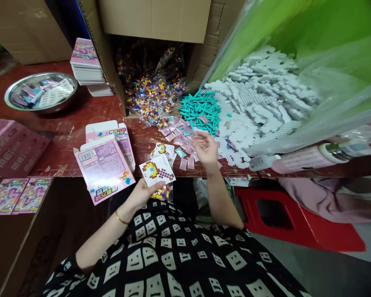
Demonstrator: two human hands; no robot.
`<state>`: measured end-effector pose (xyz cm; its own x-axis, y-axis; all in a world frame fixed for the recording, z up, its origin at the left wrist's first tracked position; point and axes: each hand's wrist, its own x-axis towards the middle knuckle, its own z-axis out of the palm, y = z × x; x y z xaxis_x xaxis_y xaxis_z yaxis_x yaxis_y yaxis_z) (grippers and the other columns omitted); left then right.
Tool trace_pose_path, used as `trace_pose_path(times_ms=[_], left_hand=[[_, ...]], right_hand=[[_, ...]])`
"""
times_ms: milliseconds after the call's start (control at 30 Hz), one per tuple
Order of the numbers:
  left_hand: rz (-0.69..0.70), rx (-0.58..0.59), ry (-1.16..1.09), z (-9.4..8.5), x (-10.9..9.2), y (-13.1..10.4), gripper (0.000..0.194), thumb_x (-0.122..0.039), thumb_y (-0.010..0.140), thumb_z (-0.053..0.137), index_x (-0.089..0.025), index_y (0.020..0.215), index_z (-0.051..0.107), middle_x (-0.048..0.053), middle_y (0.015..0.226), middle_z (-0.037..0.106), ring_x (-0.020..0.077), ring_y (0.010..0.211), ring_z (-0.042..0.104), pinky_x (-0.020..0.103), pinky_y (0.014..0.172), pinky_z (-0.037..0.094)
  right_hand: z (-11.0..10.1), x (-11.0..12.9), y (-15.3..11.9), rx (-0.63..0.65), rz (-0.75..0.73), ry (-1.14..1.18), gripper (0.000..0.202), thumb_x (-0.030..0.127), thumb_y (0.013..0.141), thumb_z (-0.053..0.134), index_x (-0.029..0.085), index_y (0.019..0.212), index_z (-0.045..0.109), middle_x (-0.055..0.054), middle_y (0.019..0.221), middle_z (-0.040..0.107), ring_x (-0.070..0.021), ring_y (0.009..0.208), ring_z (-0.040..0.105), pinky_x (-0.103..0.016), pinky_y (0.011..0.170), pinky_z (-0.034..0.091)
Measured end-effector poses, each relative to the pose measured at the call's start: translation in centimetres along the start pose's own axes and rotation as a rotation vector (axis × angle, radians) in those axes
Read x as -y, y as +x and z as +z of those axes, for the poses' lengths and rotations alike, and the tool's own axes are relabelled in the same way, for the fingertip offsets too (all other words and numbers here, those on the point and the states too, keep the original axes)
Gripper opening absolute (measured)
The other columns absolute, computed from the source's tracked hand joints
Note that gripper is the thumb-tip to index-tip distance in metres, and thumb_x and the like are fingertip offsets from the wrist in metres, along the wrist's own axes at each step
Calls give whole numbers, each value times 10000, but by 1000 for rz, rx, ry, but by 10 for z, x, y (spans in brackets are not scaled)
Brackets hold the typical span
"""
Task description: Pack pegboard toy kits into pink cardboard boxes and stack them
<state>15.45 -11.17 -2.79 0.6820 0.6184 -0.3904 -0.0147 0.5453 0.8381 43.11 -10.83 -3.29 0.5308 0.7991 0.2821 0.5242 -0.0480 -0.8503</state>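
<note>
My left hand [145, 192] is closed on a white pattern card [157, 170] printed with a yellow and maroon pixel picture. Beneath the card, in the same grip, hangs a clear bag of coloured beads [163, 193]. My right hand [206, 148] is over the near side of a heap of small pink packets [181, 134], its fingers loosely bent and apart, with nothing visible in them. Just beyond it lies a pile of teal sticks [200, 110]. Another pattern card [164, 151] and a small teal packet [181, 152] lie between the hands.
Pink printed boxes [106, 169] lie left of my hands. Behind stands a carton [154, 18] spilling bagged beads [154, 97]. White pegboards [259, 95] fill a large bag at right, near a bottle [309, 159]. A metal bowl [54, 108] and stacked cards [86, 68] stand left.
</note>
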Motion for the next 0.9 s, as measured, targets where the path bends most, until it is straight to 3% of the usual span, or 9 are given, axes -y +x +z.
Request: trace_pose_path(times_ms=[67,133,233,333,433,533,633,800,900], left_hand=[[-61,-46,-67,-1,2,-1,484,-460,690,864,-104,979,710,128,874,782,222,716,743,310,588,628],[-109,-84,-104,-1,1,2,508,-453,681,872,-102,1001,692,121,868,778,217,689,736,305,549,625],[-127,-134,-122,0,1,12,510,-417,685,875,-103,1024,659,105,841,769,213,660,730,308,525,628],[-95,-163,-117,0,0,20,532,-402,702,866,-106,1070,621,104,846,761,212,651,726,301,498,622],[-72,-174,-135,-3,-2,22,605,-404,737,837,-133,1199,556,109,917,759,226,689,736,299,479,615],[-61,-180,-145,-5,-3,22,659,-376,742,830,-164,1270,497,108,970,755,244,730,747,306,484,619],[-70,-149,-150,-4,-3,26,652,-349,733,832,-165,1262,499,93,947,751,244,728,743,312,479,620],[-54,-156,-176,0,-5,33,583,-297,703,846,-173,1187,545,68,940,747,217,703,731,291,467,609],[-64,-104,-162,-3,-6,31,586,-312,699,854,-185,1189,558,73,956,755,216,711,733,275,480,599]], right_hand=[[-10,-39,26,-46,210,-304,447,385,913,572,123,1275,578,-166,1138,692,-238,990,664,-361,861,528],[-15,-62,48,-26,260,-484,472,360,874,618,88,1259,596,-217,1207,671,-309,1108,620,-426,949,480],[-12,-68,69,86,151,-839,463,328,878,612,34,1235,611,-271,1239,646,-371,1189,554,-483,1010,391],[-10,-58,87,250,8,-1064,305,220,898,536,19,1075,682,-280,1135,677,-349,1113,592,-429,931,413],[-31,-47,107,295,-51,-1053,286,137,902,456,40,995,709,-266,1060,697,-332,1044,624,-404,856,446],[-65,-35,120,52,-163,-882,342,203,955,396,89,1088,689,-225,1108,694,-320,1047,628,-418,856,474],[-89,-14,117,-147,-273,-470,311,323,979,434,182,1115,676,-111,1011,709,-226,824,657,-362,748,511],[-86,47,92,160,-310,-178,236,400,916,596,209,971,723,-35,809,685,-128,580,568,-286,587,464],[-73,87,75,621,-361,-100,229,406,901,622,207,903,736,-31,809,713,-127,642,605,-271,619,476]])
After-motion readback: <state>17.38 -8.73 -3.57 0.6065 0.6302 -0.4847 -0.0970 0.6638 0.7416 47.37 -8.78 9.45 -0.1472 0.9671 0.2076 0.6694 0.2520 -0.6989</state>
